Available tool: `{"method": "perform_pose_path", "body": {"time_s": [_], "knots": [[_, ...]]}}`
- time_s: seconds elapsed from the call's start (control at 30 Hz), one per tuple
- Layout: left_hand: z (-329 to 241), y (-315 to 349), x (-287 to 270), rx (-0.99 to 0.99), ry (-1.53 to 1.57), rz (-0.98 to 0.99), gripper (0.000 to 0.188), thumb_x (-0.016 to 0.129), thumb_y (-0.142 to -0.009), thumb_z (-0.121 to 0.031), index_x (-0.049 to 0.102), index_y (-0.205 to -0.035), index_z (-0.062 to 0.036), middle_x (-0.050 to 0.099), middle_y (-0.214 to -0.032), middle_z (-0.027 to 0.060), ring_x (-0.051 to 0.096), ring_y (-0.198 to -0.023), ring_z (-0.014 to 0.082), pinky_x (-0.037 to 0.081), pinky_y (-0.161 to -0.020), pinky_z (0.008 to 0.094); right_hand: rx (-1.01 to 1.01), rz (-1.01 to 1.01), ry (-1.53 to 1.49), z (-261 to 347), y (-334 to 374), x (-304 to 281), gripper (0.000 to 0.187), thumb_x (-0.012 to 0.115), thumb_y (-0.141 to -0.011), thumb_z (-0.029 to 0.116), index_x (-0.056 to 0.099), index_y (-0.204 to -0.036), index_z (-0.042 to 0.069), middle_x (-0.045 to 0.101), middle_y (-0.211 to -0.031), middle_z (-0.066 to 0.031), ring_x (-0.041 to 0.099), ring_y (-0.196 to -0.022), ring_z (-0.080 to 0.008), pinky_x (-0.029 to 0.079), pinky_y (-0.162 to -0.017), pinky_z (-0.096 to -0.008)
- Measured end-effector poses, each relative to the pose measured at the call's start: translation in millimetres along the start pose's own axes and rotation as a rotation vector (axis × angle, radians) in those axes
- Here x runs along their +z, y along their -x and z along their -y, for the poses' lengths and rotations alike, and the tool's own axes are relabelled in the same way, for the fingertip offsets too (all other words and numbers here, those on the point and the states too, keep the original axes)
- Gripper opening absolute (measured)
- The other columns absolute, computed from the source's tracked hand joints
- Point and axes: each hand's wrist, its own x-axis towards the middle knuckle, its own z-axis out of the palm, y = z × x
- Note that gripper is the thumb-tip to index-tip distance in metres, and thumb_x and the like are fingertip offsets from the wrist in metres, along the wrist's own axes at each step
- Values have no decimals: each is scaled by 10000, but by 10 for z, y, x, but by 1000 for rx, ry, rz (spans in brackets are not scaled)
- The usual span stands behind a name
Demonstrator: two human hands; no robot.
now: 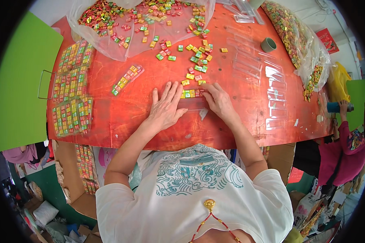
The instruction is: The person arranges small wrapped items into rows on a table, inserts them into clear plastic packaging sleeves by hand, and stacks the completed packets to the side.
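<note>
A short row of small yellow, green and red boxes (192, 93) lies in front of me, in what looks like a clear plastic tray. My left hand (165, 106) lies flat at the row's left end, palm down with fingers stretched out. At the other end, the bent fingers and thumb of my right hand (220, 102) close on the last boxes; the fingertips partly hide them. Just beyond the hands, a loose yellow box (185, 82) sits among scattered ones. A filled clear tray (127, 79) rests tilted to the left of my left hand.
Filled trays stand stacked at the red table's (121, 117) left side. A plastic sheet (146, 48) bears a heap of boxes at the back. Empty clear trays (276, 97), a green cup (268, 45) and a bulging bag (290, 36) are rightward. Another person's hand (343, 106) holds a bottle.
</note>
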Motion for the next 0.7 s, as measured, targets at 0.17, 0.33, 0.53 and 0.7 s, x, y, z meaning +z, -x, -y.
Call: {"method": "perform_pose_path", "body": {"time_s": [0.17,0.33,0.53,0.7], "knots": [[99,89,-32,0,63,-31,830,602,-945,-411,220,-1580,-37,221,-1640,185,183,-1529,352,137,-1162,673,-31,3,1,94,43,65,248,647,-904,84,654,-1152,67,591,-978,-163,633,-895,-383,520,-780,-471],[162,165,-169,12,113,-119,712,593,-953,-360,334,-1549,-70,281,-1625,154,220,-1520,332,151,-1168,649,-163,-102,41,103,103,59,200,671,-875,87,656,-1072,59,584,-955,-133,623,-864,-345,503,-738,-442],[95,268,-127,107,-7,5,654,632,-925,-367,449,-1479,-70,318,-1609,128,240,-1514,320,157,-1155,679,-439,91,326,173,411,63,175,703,-814,160,668,-979,114,576,-1006,-69,573,-937,-239,429,-778,-383],[246,487,-185,104,22,-45,634,652,-909,-343,482,-1449,-58,354,-1590,134,285,-1493,345,159,-1153,683,-331,56,364,-2,539,-198,107,690,-830,152,682,-933,123,590,-1049,-60,566,-956,-251,417,-819,-398]]}}
